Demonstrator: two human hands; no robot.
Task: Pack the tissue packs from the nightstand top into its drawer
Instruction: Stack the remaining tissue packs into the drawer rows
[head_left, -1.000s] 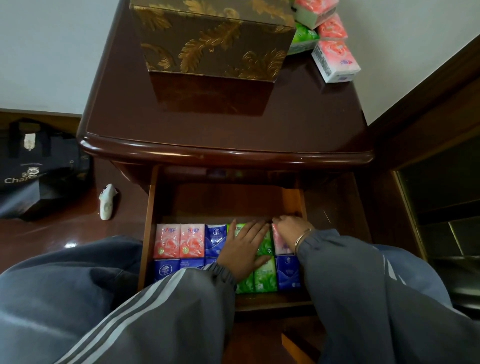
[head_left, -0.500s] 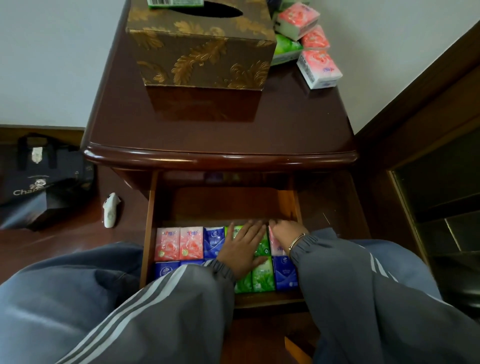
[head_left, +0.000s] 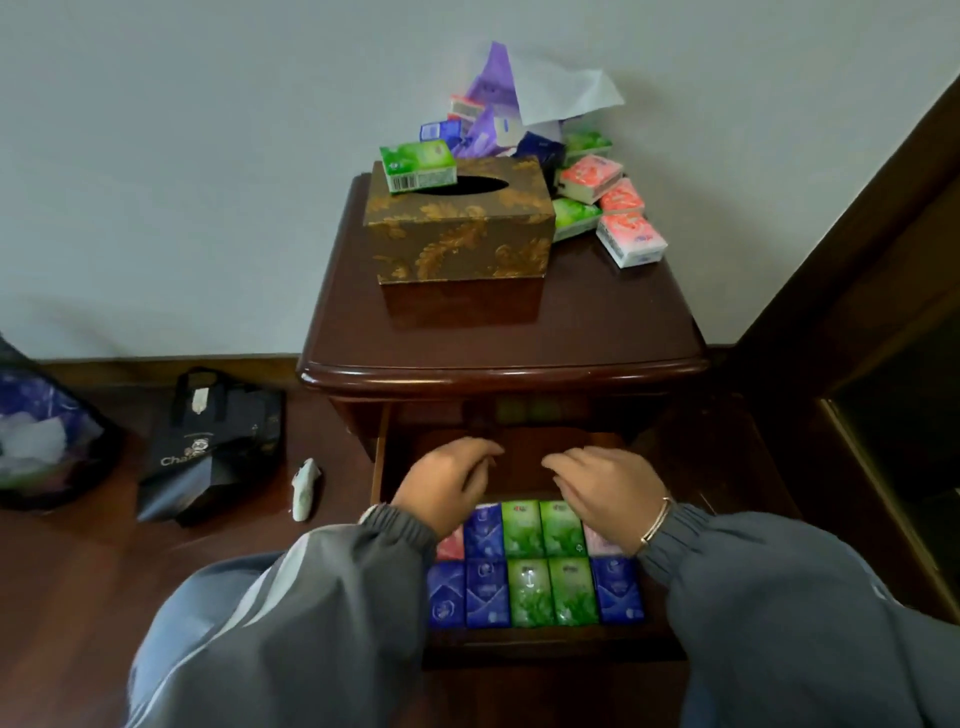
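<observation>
The open drawer of the dark wooden nightstand holds two rows of tissue packs in blue, green and pink. My left hand and my right hand hover above the back row, fingers loosely curled, holding nothing. On the nightstand top, several more tissue packs in pink, green and blue lie heaped at the back right. One green pack rests on a gold-patterned tissue box.
A torn purple and white wrapper sticks up behind the heap. On the floor to the left are a dark paper bag, a small white object and a bin. A dark wooden frame stands to the right.
Both hands have lifted off the packs in the drawer and drawn back slightly. My view has pulled back and up, showing the whole nightstand top and the heap of packs.
</observation>
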